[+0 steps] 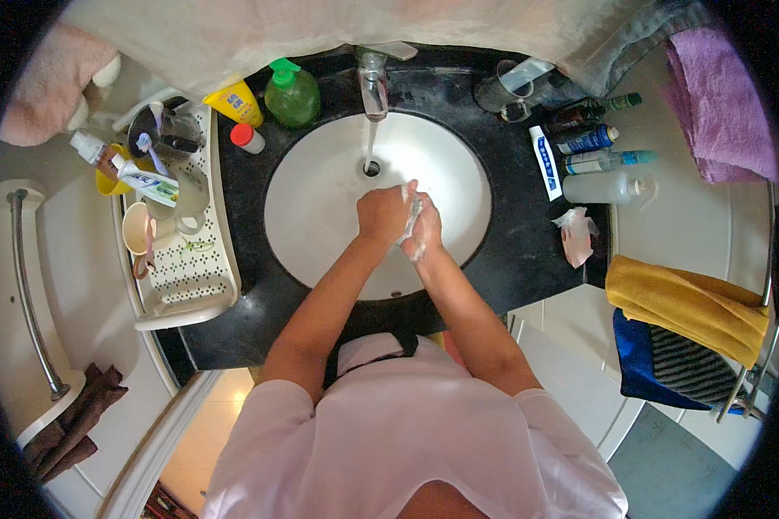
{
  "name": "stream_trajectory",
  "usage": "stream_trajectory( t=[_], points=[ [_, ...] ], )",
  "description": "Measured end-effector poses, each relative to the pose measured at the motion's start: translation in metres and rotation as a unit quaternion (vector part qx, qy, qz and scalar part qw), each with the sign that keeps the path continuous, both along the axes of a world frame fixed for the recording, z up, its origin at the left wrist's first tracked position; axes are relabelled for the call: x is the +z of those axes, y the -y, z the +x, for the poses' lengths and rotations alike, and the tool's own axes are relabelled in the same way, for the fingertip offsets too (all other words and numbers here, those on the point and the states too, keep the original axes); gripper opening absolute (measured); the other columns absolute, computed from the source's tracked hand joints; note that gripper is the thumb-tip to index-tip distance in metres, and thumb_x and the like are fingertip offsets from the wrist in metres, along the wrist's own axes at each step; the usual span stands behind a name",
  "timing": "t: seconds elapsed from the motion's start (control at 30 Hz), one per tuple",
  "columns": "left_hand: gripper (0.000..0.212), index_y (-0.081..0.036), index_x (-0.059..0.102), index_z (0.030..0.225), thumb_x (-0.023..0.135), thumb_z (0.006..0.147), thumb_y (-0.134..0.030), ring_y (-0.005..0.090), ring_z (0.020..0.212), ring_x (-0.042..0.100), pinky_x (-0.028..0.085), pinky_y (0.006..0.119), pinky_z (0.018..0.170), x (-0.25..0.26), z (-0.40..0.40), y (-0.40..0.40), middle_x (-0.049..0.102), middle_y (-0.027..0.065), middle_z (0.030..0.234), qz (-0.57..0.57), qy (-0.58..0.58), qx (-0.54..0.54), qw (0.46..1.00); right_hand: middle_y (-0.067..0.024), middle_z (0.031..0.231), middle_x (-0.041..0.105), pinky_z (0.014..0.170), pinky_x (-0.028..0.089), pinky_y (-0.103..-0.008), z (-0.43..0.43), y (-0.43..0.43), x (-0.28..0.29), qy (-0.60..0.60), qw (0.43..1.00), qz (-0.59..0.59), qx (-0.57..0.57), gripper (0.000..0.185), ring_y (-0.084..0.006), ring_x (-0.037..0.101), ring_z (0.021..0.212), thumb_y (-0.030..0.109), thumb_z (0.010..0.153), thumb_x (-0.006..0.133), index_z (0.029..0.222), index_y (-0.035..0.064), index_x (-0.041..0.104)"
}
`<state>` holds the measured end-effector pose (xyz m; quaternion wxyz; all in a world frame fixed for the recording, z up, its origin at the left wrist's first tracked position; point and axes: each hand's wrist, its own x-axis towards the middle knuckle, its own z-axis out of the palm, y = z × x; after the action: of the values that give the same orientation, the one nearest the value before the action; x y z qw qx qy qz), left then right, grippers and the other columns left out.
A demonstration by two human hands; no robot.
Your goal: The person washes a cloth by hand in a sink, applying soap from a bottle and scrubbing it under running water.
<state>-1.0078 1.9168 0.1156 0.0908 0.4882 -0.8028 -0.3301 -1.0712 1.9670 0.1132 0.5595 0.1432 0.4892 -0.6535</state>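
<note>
Both hands are pressed together over the white oval washbasin (311,220), a little in front of its drain (371,169). My left hand (384,213) is bent into a loose fist against my right hand (426,224). White lather (413,220) covers the right palm and fills the gap between them. Whether a small object sits inside the lather cannot be made out. Beyond the hands, a chrome tap (372,84) lets a thin stream of water (369,141) fall near the drain, apart from the fingers.
A black countertop (253,259) surrounds the basin. At left, a perforated white rack (191,276) holds cups, toothbrushes and tubes. A green pump bottle (292,97), yellow tube (235,104) and red-capped jar (247,138) stand behind. Several bottles, a toothpaste tube (545,162) and towels (688,305) are at right.
</note>
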Motion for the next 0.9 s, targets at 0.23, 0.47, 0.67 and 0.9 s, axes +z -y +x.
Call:
stream_trajectory(
  t=[0.23, 0.47, 0.67, 0.9],
  points=[
    [0.044, -0.006, 0.061, 0.067, 0.041, 0.09, -0.038, 0.0316, 0.055, 0.059, 0.045, 0.043, 0.052, 0.004, -0.007, -0.007, 0.06, 0.0161, 0.062, -0.082, 0.038, -0.045, 0.995, -0.0077, 0.092, 0.058, 0.072, 0.047, -0.0347, -0.007, -0.007, -0.019, -0.009, 0.998, 0.017, 0.052, 0.033, -0.0221, 0.057, 0.085, 0.037, 0.089, 0.044, 0.095, 0.0066, 0.057],
    [0.034, -0.001, 0.061, 0.079, 0.054, 0.087, -0.034, 0.0224, 0.068, 0.057, 0.045, 0.033, 0.066, -0.026, 0.009, 0.033, 0.059, 0.011, 0.073, 0.206, -0.289, 0.017, 0.935, -0.0065, 0.099, 0.058, 0.079, 0.044, -0.0296, -0.057, -0.013, -0.014, -0.292, 0.884, -0.094, 0.353, 0.042, -0.015, 0.054, 0.089, 0.034, 0.085, 0.057, 0.111, 0.0024, 0.054],
    [0.026, -0.001, 0.056, 0.095, 0.065, 0.082, -0.021, 0.0104, 0.083, 0.052, 0.043, 0.027, 0.072, -0.033, 0.016, 0.003, 0.055, 0.003, 0.087, 0.404, -0.499, 0.019, 0.767, -0.0031, 0.086, 0.058, 0.069, 0.047, -0.0269, -0.065, -0.003, 0.021, -0.28, 0.917, -0.078, 0.273, 0.03, -0.0143, 0.057, 0.074, 0.029, 0.084, 0.062, 0.1, 0.0037, 0.059],
    [0.043, -0.002, 0.053, 0.106, 0.069, 0.076, -0.027, 0.0203, 0.085, 0.058, 0.045, 0.035, 0.077, -0.025, 0.014, -0.022, 0.06, 0.0116, 0.097, 0.258, -0.33, 0.044, 0.907, -0.0035, 0.092, 0.056, 0.074, 0.046, -0.0311, -0.05, -0.002, -0.017, -0.134, 0.988, 0.032, 0.07, 0.036, -0.0177, 0.054, 0.084, 0.039, 0.09, 0.049, 0.107, 0.0071, 0.053]
  ],
)
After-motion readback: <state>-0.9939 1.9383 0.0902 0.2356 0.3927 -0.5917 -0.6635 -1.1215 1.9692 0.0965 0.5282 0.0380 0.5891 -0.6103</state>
